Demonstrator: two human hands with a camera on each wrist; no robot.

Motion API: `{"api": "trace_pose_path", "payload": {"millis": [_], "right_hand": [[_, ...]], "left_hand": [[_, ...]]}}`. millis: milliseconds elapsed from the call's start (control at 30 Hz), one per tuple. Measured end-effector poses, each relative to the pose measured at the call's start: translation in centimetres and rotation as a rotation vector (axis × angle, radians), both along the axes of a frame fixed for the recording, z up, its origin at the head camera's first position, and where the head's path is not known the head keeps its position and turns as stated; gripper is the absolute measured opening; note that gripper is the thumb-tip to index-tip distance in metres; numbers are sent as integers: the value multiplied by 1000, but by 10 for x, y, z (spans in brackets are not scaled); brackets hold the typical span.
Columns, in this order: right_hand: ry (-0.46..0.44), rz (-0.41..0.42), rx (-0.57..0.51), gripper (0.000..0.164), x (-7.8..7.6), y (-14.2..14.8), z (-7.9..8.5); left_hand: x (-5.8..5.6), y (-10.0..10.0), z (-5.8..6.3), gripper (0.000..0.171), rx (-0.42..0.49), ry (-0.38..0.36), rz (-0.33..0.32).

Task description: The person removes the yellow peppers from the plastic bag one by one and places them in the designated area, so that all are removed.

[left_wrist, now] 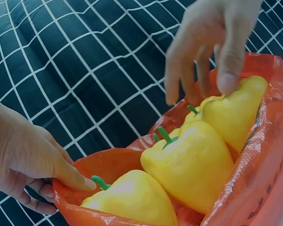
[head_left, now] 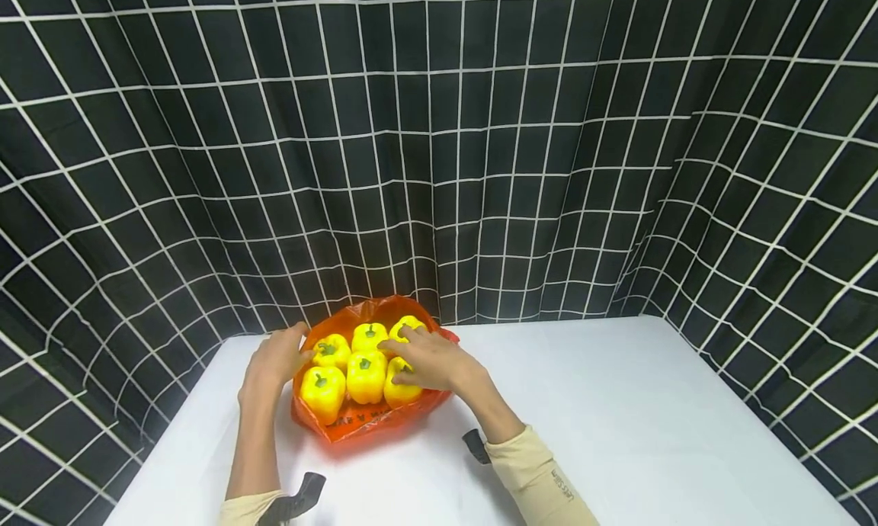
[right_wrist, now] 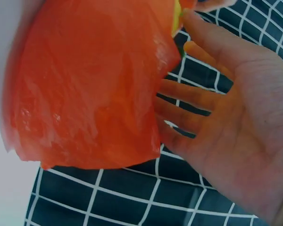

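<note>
A red-orange plastic bag (head_left: 411,417) lies with its mouth spread wide at the far left of the table. Several yellow bell peppers (head_left: 366,375) with green stems sit inside it. At the bag's left rim is my left hand (head_left: 270,360), its thumb inside and its fingers outside, pinching the plastic. My right hand (head_left: 435,356) hovers over the right-hand peppers, fingers spread and partly covering them. In the left wrist view, its fingertips hang right at the rear pepper (left_wrist: 238,106). The right wrist view shows the right palm facing the bag's outer side (right_wrist: 94,94).
The white table (head_left: 583,412) extends to the right of the bag. A dark curtain with a white grid (head_left: 453,152) rises behind the table and along its sides. Dark straps (head_left: 295,499) hang at the sleeve cuffs.
</note>
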State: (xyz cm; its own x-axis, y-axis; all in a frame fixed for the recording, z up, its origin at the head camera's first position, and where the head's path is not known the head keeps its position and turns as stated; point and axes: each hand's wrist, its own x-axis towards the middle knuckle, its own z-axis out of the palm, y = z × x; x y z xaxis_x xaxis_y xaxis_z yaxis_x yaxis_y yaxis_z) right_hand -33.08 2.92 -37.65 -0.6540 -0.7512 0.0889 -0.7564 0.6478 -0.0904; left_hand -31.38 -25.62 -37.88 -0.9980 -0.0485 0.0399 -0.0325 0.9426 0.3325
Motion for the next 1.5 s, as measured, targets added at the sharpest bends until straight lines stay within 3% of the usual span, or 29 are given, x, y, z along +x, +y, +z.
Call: {"api": "trace_pose_path", "payload": {"millis": [267, 733, 1067, 1233, 1367, 1500], "right_hand": [[-159, -64, 83, 68, 1, -6, -4], [-112, -82, 157, 65, -5, -9, -1], [-62, -72, 145, 63, 4, -1, 13], [-63, -12, 43, 62, 3, 11, 25], [-109, 21, -105, 64, 3, 27, 37], [-97, 27, -265, 66, 1, 46, 47]], "left_hand": [[0, -2, -1, 43, 22, -31, 20], [-4, -4, 7, 49, -1, -56, 15], [-4, -3, -1, 56, 20, -80, 17], [-6, -3, -1, 53, 22, -67, 8], [-5, -4, 1, 51, 19, -59, 2], [-4, -6, 2, 50, 26, -55, -5]]}}
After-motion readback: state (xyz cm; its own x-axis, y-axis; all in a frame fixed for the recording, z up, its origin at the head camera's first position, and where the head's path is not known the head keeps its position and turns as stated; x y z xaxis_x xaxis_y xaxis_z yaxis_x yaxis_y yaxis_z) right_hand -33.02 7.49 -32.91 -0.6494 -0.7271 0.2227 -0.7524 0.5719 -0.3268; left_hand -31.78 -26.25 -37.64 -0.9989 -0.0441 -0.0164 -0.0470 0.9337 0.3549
